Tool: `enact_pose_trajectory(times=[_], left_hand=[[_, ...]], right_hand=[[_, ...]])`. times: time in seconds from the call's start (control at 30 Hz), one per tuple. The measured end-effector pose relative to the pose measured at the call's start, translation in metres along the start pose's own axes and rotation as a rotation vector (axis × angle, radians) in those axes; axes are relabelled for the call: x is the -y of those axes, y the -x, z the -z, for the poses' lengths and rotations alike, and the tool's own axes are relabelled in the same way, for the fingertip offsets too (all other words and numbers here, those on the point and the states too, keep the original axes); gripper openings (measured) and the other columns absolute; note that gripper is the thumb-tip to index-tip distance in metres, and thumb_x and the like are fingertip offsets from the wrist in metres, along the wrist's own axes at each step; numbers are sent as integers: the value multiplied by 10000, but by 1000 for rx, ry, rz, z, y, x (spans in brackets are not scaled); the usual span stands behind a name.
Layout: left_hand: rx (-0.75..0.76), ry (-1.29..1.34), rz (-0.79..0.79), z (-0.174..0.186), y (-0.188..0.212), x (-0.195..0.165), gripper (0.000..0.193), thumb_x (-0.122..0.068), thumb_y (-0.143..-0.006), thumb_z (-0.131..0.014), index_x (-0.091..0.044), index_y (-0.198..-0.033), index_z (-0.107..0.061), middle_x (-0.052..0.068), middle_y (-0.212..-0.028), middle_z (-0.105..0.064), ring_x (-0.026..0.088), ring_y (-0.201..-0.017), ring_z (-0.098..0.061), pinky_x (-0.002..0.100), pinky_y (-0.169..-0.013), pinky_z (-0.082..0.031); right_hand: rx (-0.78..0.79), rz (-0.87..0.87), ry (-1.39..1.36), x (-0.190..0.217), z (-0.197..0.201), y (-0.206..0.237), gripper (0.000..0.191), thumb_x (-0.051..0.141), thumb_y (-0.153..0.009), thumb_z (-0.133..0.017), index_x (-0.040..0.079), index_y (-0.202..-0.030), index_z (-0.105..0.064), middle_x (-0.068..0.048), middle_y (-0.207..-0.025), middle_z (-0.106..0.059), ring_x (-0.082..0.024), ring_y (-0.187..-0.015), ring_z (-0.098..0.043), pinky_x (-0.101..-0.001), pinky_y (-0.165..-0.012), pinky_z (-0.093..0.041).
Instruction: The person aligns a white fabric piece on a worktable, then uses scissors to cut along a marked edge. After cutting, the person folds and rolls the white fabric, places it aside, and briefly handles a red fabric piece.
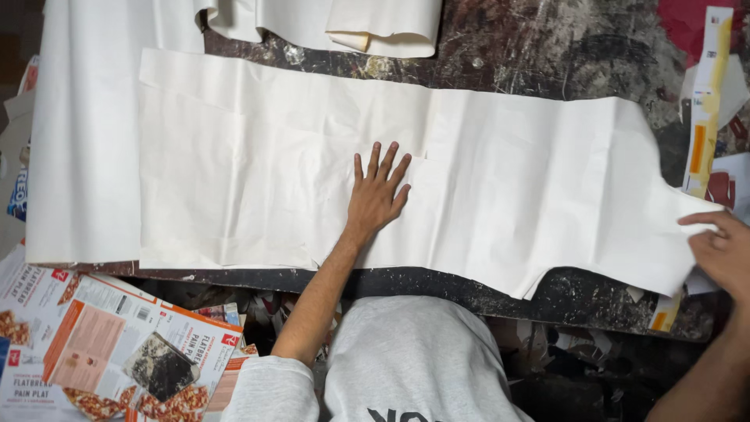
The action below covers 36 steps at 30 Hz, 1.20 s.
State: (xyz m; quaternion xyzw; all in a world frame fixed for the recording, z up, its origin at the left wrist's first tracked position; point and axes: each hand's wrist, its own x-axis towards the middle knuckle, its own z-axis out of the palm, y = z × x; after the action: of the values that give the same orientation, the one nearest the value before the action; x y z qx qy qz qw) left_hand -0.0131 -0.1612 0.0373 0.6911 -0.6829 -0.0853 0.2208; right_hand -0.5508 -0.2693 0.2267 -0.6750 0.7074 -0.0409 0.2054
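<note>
My left hand [377, 193] lies flat, palm down, fingers spread, on a long cream-white cut piece of cloth [500, 180] that stretches across the middle of the frame from left of centre to the right edge; the hand sits at the centre of the frame, grasping nothing, only pressing on the fabric; my right hand [720, 248] is at the right edge, its fingers closed in a pinch on the narrow end of the same cloth, where it tapers to a strap-like strip; the two hands are well apart, one at each end of the right half of the piece; the cloth lies on a dark, paint-stained worktop [547, 47], whose bare surface shows in the upper right and along the lower edge; a wider sheet of plain white cloth [82, 133] lies under the cut piece at the left of the frame; a folded bundle of cream cloth [367, 23] sits at the top centre; flattened printed cardboard boxes [117, 352] lie in the lower left, below the worktop edge; my grey sweatshirt [414, 359] fills the bottom centre.
</note>
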Motion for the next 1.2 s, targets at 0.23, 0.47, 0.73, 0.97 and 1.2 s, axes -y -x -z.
enact_pose_trajectory(times=[0.23,0.47,0.73,0.97,1.2], left_hand=[[-10,-33,-22,0,3,6,607,-434,-1054,-446,-193,-1607,-372,102,-1710,-217,353,-1590,-93,659,-1256,-42],[-29,28,8,6,4,2,571,-400,-1015,-458,-178,-1538,-395,113,-1639,-264,351,-1532,-147,653,-1242,-76],[-176,130,297,23,70,27,510,-341,-953,-479,-153,-1426,-443,120,-1521,-331,337,-1429,-231,636,-1223,-145],[-229,172,377,20,56,31,457,-289,-899,-498,-131,-1327,-484,127,-1418,-391,325,-1338,-305,621,-1205,-205],[-217,200,379,14,83,56,405,-238,-845,-516,-109,-1229,-526,133,-1315,-450,312,-1248,-379,606,-1188,-265]], right_hand=[[-368,456,59,201,23,32,208,65,-977,-652,55,-1170,-727,-130,-729,-631,-206,-634,-564,-364,-549,-445],[-229,1198,60,475,37,100,171,85,-951,-695,30,-1112,-716,-149,-803,-682,-268,-677,-661,-399,-578,-510],[-23,1702,-161,743,-197,120,122,-53,-672,-719,-6,-763,-652,-197,-735,-678,-392,-691,-679,-478,-600,-541],[205,1558,-123,750,-354,149,308,-67,-723,-687,-51,-1008,-571,-226,-755,-680,-422,-724,-697,-507,-598,-551],[593,1255,62,732,-406,155,559,34,-947,-542,-49,-1462,-340,-203,-800,-715,-356,-697,-735,-478,-596,-601]])
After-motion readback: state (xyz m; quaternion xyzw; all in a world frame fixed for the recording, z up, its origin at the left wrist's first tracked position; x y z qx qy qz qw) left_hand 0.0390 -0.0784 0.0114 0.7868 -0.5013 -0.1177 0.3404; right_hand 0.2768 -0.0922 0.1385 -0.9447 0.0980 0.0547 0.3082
